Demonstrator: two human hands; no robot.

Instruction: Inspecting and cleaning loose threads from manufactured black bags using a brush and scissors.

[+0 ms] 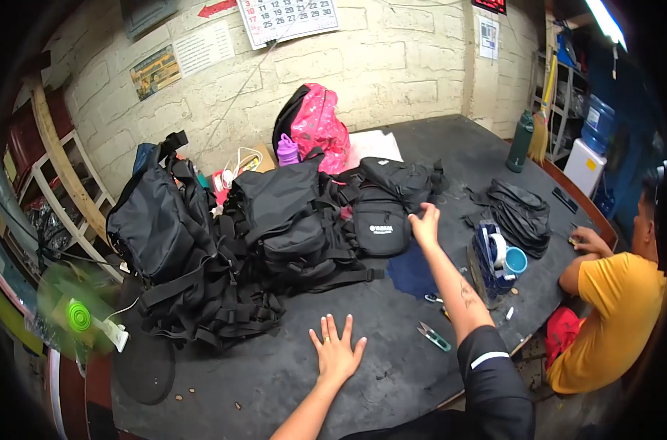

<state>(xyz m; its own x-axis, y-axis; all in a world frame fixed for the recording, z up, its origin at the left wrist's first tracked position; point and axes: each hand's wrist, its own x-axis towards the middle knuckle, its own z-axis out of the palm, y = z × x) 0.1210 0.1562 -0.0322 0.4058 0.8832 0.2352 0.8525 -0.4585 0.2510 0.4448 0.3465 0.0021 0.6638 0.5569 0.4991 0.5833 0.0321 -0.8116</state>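
My left hand (336, 350) lies flat on the dark table, its fingers spread and nothing under them but the tabletop. My right hand (425, 224) is at the right side of a small black bag (381, 229) with white printing on its front. Its fingers are bent and apart, by the bag's edge; whether they touch the fabric is hard to tell. A second small black bag (396, 178) rests against the first one's top. To their left stands a larger black bag (289, 209), and farther left another large black bag (157, 227) with straps heaped before it.
Thread snips (434, 336) and a clear case (485, 268) with a blue cup (516, 260) lie right of my hands. Beyond them is a crumpled black bag (515, 213). A person in yellow (612, 315) sits at the right edge. A green fan (78, 315) spins at left.
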